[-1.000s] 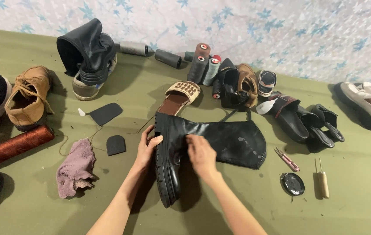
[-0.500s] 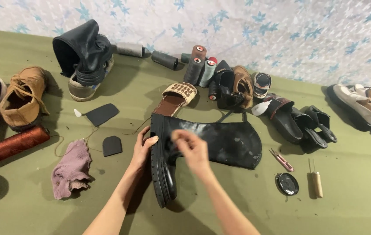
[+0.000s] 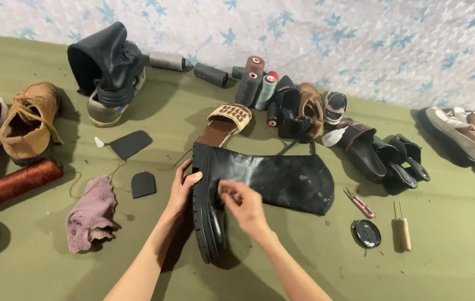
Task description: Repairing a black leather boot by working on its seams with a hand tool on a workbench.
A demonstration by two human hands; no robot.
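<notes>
Two bare hands work on a tall black boot (image 3: 259, 184) lying on its side on the green table (image 3: 443, 267).

The left hand (image 3: 183, 188) grips the boot's lugged sole near the heel, thumb over the edge. The right hand (image 3: 243, 203) presses pinched fingertips against the ankle leather. Just left lie a black sole patch (image 3: 143, 184) and a pink rag (image 3: 91, 213); to the right, small snips (image 3: 360, 202) and an awl (image 3: 403, 229).

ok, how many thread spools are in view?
At least 6. One copper spool lies at far left. Two grey spools lie by the wall. Three upright spools stand behind the sandal. More may hide behind those.
</notes>
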